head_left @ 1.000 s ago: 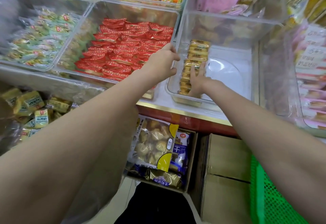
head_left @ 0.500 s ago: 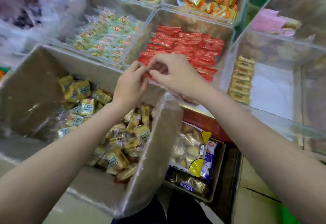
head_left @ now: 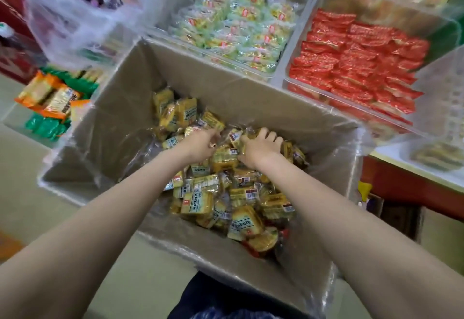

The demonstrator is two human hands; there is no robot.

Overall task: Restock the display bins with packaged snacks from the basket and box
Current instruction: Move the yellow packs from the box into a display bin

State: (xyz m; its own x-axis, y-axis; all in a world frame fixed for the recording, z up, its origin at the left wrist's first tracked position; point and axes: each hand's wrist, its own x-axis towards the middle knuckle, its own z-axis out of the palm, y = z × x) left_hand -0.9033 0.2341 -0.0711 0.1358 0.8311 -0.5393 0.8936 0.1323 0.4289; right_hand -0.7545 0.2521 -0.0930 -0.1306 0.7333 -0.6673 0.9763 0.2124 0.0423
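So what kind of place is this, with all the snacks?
Most likely a snack shop. Clear display bins hold sorted red packets and green packets, and both hands dig into a stock box of yellow packets.

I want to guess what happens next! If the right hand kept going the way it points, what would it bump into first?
Probably more yellow snacks, then the box's far wall. The right hand already grips some; depth is unclear.

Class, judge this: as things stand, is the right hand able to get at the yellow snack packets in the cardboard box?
Most likely yes. The cardboard box stands open, and the right hand is already down among the yellow snack packets, fingers curled round some. Nothing covers the pile.
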